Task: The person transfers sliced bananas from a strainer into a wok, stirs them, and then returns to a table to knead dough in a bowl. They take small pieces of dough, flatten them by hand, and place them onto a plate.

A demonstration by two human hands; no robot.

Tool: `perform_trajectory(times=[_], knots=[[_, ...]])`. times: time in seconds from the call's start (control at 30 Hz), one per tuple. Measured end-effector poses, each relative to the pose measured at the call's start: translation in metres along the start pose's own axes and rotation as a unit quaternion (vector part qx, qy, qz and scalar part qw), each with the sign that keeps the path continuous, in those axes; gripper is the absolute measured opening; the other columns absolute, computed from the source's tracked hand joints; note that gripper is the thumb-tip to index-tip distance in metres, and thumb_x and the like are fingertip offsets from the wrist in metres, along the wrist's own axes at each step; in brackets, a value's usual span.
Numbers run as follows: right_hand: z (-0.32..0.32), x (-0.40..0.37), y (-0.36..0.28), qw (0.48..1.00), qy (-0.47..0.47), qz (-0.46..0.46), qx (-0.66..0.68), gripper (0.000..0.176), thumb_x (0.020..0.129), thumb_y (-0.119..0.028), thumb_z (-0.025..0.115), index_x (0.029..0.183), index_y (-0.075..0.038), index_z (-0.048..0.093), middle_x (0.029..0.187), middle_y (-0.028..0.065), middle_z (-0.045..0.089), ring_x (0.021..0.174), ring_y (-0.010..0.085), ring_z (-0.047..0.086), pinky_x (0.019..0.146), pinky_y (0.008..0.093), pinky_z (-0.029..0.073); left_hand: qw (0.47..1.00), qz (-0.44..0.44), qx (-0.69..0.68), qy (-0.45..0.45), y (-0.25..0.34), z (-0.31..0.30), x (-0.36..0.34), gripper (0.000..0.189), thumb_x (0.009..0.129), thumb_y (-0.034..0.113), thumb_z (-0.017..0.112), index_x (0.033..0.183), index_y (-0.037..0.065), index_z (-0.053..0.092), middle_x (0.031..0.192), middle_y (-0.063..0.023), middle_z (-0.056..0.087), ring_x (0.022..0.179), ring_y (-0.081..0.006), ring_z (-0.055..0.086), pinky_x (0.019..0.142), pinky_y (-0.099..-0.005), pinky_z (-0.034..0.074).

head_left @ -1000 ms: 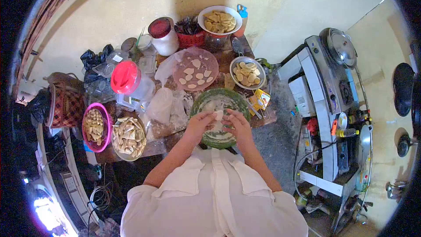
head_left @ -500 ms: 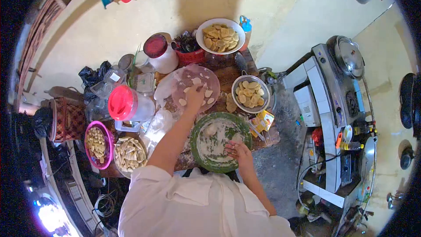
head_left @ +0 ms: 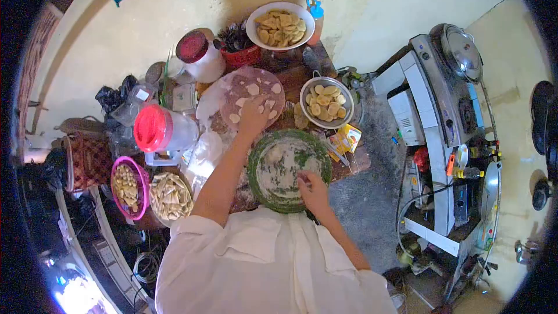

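Observation:
My left hand [head_left: 253, 118] reaches over a pinkish, translucent round plate [head_left: 230, 86] with several flat, pale dough pieces on it. Its fingers point down among the pieces and look apart, though the tips are partly hidden. At the right side of a green round tray [head_left: 254, 175] is my right hand [head_left: 314, 192], thumb and fingers drawn together; whatever lies between them is too small to make out. White flour coats much of the tray, and a pale dough round [head_left: 277, 157] lies in its upper left part.
A metal strainer [head_left: 305, 91] of pale yellow slices stands right of the plate. Behind is a white bowl [head_left: 252, 30] of similar pieces. A red-lidded jar [head_left: 180, 132], a pink basin [head_left: 143, 178] and a bowl of pale strips [head_left: 171, 197] stand left. A stove [head_left: 447, 81] is far right.
The view has shifted. My left hand has moved nearer the plate's lower middle, fingers lower over the pieces. My right hand's fingers, spread over a dough round before, have drawn together.

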State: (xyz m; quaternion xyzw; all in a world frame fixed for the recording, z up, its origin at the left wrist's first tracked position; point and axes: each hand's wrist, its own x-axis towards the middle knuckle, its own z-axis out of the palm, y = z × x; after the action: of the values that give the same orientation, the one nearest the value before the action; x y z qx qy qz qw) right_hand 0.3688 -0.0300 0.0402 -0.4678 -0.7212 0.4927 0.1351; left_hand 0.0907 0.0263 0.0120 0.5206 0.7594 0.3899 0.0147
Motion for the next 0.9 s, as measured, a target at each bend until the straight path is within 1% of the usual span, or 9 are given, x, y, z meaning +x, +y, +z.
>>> perform_trajectory(times=[0.1, 0.2, 0.3, 0.4, 0.5, 0.57, 0.7, 0.8, 0.9], knots=[[0.019, 0.027, -0.005, 0.976, 0.012, -0.157, -0.154, 0.04, 0.074, -0.012, 0.064, 0.112, -0.004, 0.054, 0.105, 0.0176, 0.056, 0.095, 0.0343, 0.054, 0.087, 0.04, 0.043, 0.995, -0.063, -0.082, -0.011, 0.013, -0.028, -0.037, 0.025, 0.08, 0.016, 0.058, 0.102, 0.005, 0.06, 0.094, -0.0163, 0.058, 0.09, -0.0325, 0.053, 0.081, -0.0391, 0.042], [0.044, 0.052, -0.011, 0.938, 0.048, -0.269, -0.215, 0.045, 0.068, -0.009, 0.066, 0.111, -0.004, 0.054, 0.114, 0.0196, 0.05, 0.1, 0.0386, 0.049, 0.09, 0.0439, 0.039, 0.987, -0.14, -0.077, -0.017, 0.036, -0.054, -0.089, 0.022, 0.08, 0.013, 0.058, 0.101, 0.005, 0.06, 0.092, -0.0133, 0.057, 0.085, -0.0295, 0.053, 0.079, -0.0362, 0.042], [0.057, 0.066, -0.019, 0.936, 0.002, -0.254, -0.244, 0.044, 0.068, -0.007, 0.066, 0.11, -0.004, 0.054, 0.117, 0.0189, 0.048, 0.099, 0.0374, 0.05, 0.089, 0.0447, 0.04, 0.982, -0.133, -0.131, -0.021, 0.067, -0.083, -0.119, 0.022, 0.08, 0.011, 0.059, 0.101, 0.005, 0.06, 0.092, -0.0125, 0.057, 0.084, -0.0272, 0.054, 0.079, -0.0347, 0.042], [0.057, 0.077, -0.012, 0.963, -0.012, -0.243, -0.116, 0.045, 0.066, -0.005, 0.067, 0.11, -0.005, 0.055, 0.107, 0.0182, 0.053, 0.094, 0.0339, 0.054, 0.082, 0.0423, 0.044, 0.977, -0.166, -0.13, -0.023, 0.08, -0.096, -0.144, 0.024, 0.079, 0.009, 0.059, 0.103, 0.006, 0.059, 0.092, -0.0123, 0.057, 0.086, -0.0259, 0.054, 0.078, -0.0345, 0.043], [0.052, 0.083, 0.0, 0.983, -0.017, -0.165, -0.081, 0.04, 0.07, -0.003, 0.066, 0.108, -0.004, 0.055, 0.098, 0.0139, 0.058, 0.088, 0.0247, 0.059, 0.072, 0.0362, 0.049, 0.979, -0.169, -0.104, -0.046, 0.088, -0.105, -0.155, 0.029, 0.08, 0.01, 0.059, 0.109, 0.008, 0.058, 0.099, -0.0126, 0.058, 0.09, -0.0252, 0.055, 0.081, -0.0347, 0.043], [0.045, 0.082, 0.003, 0.99, -0.049, -0.119, 0.059, 0.037, 0.073, -0.003, 0.065, 0.109, -0.003, 0.055, 0.096, 0.0105, 0.059, 0.086, 0.0194, 0.059, 0.068, 0.0318, 0.05, 0.977, -0.177, -0.105, -0.048, 0.093, -0.108, -0.154, 0.032, 0.08, 0.012, 0.059, 0.112, 0.008, 0.056, 0.102, -0.0123, 0.058, 0.095, -0.0252, 0.055, 0.082, -0.0349, 0.044], [0.036, 0.08, 0.003, 0.952, -0.103, -0.062, 0.282, 0.034, 0.079, -0.008, 0.062, 0.111, -0.002, 0.052, 0.1, 0.0064, 0.059, 0.09, 0.0142, 0.058, 0.069, 0.0282, 0.051, 0.955, -0.204, -0.206, -0.06, 0.109, -0.108, -0.141, 0.036, 0.083, 0.021, 0.061, 0.115, 0.006, 0.055, 0.112, -0.0141, 0.057, 0.105, -0.0255, 0.053, 0.088, -0.0362, 0.043], [0.014, 0.059, -0.042, 0.916, -0.16, 0.019, 0.368, 0.033, 0.081, -0.01, 0.059, 0.113, -0.003, 0.053, 0.104, 0.0073, 0.058, 0.092, 0.0178, 0.057, 0.077, 0.0332, 0.05, 0.958, -0.182, -0.22, -0.022, 0.112, -0.098, -0.134, 0.038, 0.08, 0.014, 0.063, 0.115, 0.005, 0.055, 0.11, -0.0129, 0.058, 0.093, -0.0249, 0.06, 0.078, -0.0321, 0.05], [0.008, 0.057, -0.046, 0.862, -0.221, 0.021, 0.456, 0.033, 0.086, -0.016, 0.055, 0.116, -0.003, 0.05, 0.107, 0.0075, 0.056, 0.095, 0.0183, 0.056, 0.075, 0.0331, 0.051, 0.963, -0.162, -0.208, -0.052, 0.11, -0.092, -0.13, 0.037, 0.078, 0.011, 0.065, 0.113, 0.005, 0.057, 0.11, -0.0131, 0.058, 0.086, -0.024, 0.061, 0.076, -0.0313, 0.05]])
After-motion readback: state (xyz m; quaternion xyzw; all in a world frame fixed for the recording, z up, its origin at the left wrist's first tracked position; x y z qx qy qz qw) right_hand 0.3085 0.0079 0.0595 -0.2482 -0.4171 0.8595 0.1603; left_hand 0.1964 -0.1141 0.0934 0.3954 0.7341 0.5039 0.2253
